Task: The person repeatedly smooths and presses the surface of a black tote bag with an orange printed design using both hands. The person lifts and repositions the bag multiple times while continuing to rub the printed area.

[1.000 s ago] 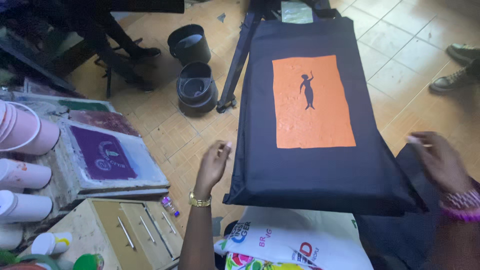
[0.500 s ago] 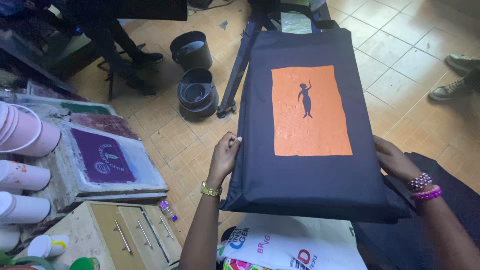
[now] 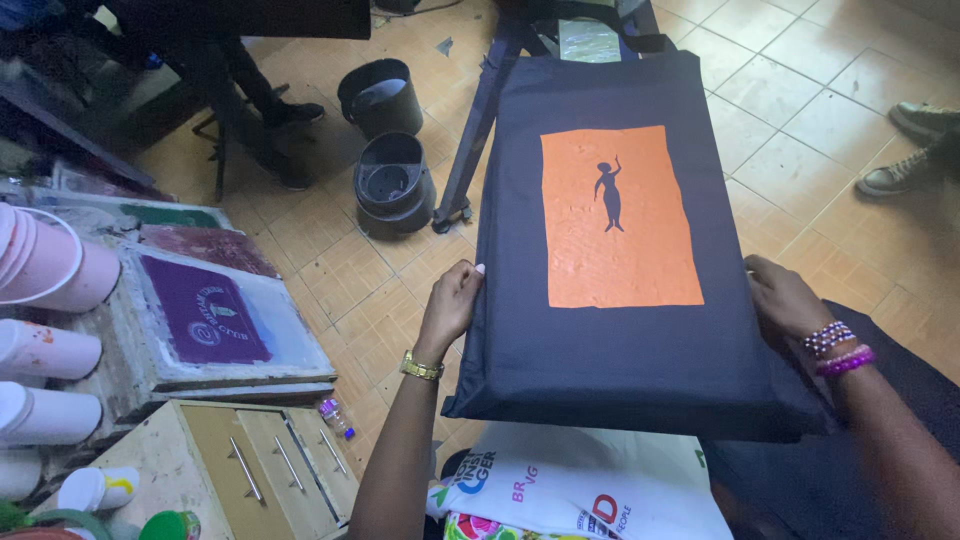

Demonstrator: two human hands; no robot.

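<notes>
Both hands grip the dark tote bag [image 3: 620,350] by its side edges, left hand [image 3: 450,305] and right hand [image 3: 785,300] with fingers clenched on the fabric, the bag lying flat above the tiled floor [image 3: 790,120], orange print [image 3: 618,215] facing up.

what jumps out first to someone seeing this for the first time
The dark bag at centre, with its orange panel and a small black figure. The left hand and right hand grip its side edges. At left lies a purple screen, with two black buckets on the floor beyond.
</notes>
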